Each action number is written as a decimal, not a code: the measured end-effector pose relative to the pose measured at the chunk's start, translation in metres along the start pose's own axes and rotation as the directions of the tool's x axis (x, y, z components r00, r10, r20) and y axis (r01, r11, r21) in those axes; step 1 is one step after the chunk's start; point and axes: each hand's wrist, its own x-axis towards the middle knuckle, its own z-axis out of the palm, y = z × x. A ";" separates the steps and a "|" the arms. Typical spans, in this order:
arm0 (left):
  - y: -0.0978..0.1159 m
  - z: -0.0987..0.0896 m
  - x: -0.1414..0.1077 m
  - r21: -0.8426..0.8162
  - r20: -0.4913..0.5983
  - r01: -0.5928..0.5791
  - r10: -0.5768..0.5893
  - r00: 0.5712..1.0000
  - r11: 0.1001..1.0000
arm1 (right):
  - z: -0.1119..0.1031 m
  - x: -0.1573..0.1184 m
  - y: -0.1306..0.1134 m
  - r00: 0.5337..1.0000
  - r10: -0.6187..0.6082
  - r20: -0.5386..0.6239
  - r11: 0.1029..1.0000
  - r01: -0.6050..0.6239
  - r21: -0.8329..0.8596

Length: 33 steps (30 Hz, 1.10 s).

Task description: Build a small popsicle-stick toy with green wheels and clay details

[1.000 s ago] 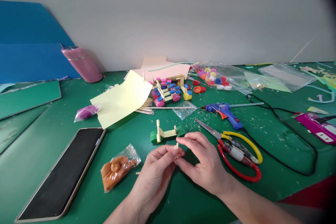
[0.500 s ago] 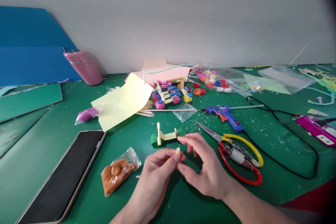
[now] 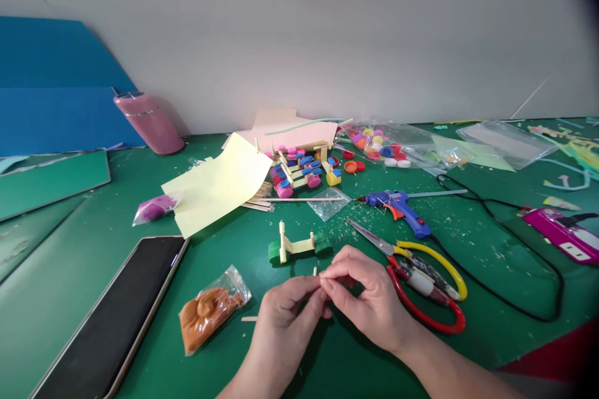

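Observation:
My left hand (image 3: 291,315) pinches small pale wooden stick pieces (image 3: 315,271), one tip of which pokes up above the fingers. Against it, my right hand (image 3: 369,296) has its thumb and index finger pressed together at the left fingertips; what lies between them is too small to make out. Just beyond both hands stands a small model (image 3: 299,245) of cream-coloured sticks with green wheel-like parts at its two ends. Scissors (image 3: 412,271) with yellow and red handles lie right of my right hand.
Left are a phone (image 3: 110,318), a bag of orange clay (image 3: 210,312) and yellow paper (image 3: 219,181). Behind lie more colourful models (image 3: 302,171) and bagged caps (image 3: 379,144). A blue glue gun (image 3: 400,209) with a black cord lies right, near a magenta power strip (image 3: 561,234).
My right index finger has come down and closed with the thumb beside the left fingertips. The model's right green part now shows. The view has shifted slightly.

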 end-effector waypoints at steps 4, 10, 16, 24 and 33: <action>-0.003 -0.002 0.000 0.057 0.030 -0.040 0.038 0.999 0.998 | 0.001 -0.002 0.000 1.000 0.015 0.015 0.999 -0.015 0.040; -0.002 -0.004 0.000 0.000 0.038 -0.030 0.030 0.999 1.000 | 0.001 -0.002 0.001 0.999 -0.036 0.002 0.999 0.036 -0.039; 0.003 -0.003 0.004 -0.100 -0.017 0.078 -0.080 0.997 0.992 | -0.049 -0.023 0.005 0.998 0.030 -0.056 0.926 -0.049 -0.374; 0.010 -0.005 0.003 -0.148 0.001 0.130 -0.131 0.991 0.981 | -0.110 -0.071 0.033 0.963 0.248 -0.101 0.580 -0.231 -0.781; 0.009 -0.006 0.003 -0.118 0.007 0.104 -0.104 0.995 0.988 | -0.115 -0.055 0.036 0.931 0.361 -0.046 0.524 -0.244 -0.816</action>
